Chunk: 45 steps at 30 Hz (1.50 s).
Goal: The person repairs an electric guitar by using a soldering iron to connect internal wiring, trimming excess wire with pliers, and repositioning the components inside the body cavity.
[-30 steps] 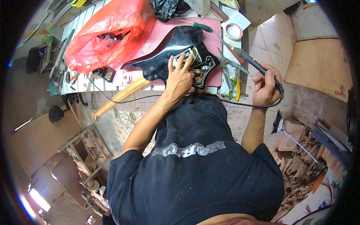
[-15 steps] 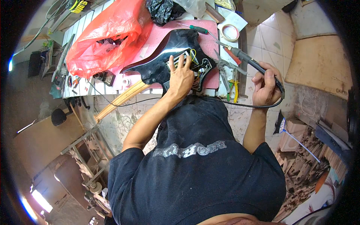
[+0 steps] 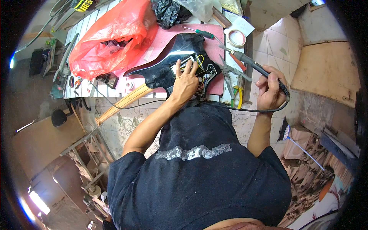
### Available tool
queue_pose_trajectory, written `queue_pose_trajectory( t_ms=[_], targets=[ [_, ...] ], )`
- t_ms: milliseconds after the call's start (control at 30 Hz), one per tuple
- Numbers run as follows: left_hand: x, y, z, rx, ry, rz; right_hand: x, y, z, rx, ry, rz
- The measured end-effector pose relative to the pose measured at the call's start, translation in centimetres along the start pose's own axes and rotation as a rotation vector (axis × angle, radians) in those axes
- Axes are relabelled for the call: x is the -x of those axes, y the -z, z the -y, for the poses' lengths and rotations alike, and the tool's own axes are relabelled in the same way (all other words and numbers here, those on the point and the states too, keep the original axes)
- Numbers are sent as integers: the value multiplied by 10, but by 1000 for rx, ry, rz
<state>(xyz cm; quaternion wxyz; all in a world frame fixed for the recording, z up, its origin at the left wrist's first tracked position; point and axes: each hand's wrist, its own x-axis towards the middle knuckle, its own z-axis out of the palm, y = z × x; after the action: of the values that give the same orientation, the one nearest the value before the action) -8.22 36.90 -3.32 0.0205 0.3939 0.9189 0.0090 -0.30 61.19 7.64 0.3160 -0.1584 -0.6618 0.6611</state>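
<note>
A glossy black guitar body [image 3: 161,65] with a pale wooden neck [image 3: 126,103] lies on a pink mat [image 3: 214,82], its control cavity open with yellow wires showing. My left hand [image 3: 186,82] rests on that cavity, fingers apart and slightly bent over the parts. My right hand [image 3: 272,90] grips a black soldering iron [image 3: 255,65] at the right of the guitar, its tip pointing up and left, its cable looping down and across. Just right of the body lie pliers [image 3: 232,71] and yellow-handled cutters [image 3: 240,97]. A green-handled screwdriver [image 3: 205,33] is behind the guitar.
A red plastic bag [image 3: 111,27] fills the table's left, beside a black bag [image 3: 168,15]. A tape roll [image 3: 235,37] sits at back right. Below are tiled floor [image 3: 276,42], a metal frame [image 3: 74,147] at left and wood scraps [image 3: 306,184] at lower right.
My left hand's fingers have bent a little over the cavity. The iron in my right hand has shifted slightly. The guitar sits slightly lower in the picture.
</note>
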Motion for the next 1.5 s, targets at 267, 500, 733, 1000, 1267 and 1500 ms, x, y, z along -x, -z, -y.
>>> queue_pose_trajectory(
  t_ms=[267, 500, 733, 1000, 1267, 1500],
  targets=[
    [-6, 3, -2, -34, 11, 32, 0, -1, 3, -14, -15, -2],
    [-8, -5, 0, -84, -29, 64, -2, 3, 0, -71, -30, 27],
    [0, -2, 11, 51, -70, -15, -1, 1, 0, -88, -60, -1],
    [23, 27, 58, 734, 323, -372, -1, -4, -2, -59, -56, -16],
    [7, -3, 72, 319, 60, -218, -4, -10, 2, -86, -19, 18],
    [8, -4, 73, 227, -41, -149, 1, 0, -2, -72, -27, 12]
  ],
)
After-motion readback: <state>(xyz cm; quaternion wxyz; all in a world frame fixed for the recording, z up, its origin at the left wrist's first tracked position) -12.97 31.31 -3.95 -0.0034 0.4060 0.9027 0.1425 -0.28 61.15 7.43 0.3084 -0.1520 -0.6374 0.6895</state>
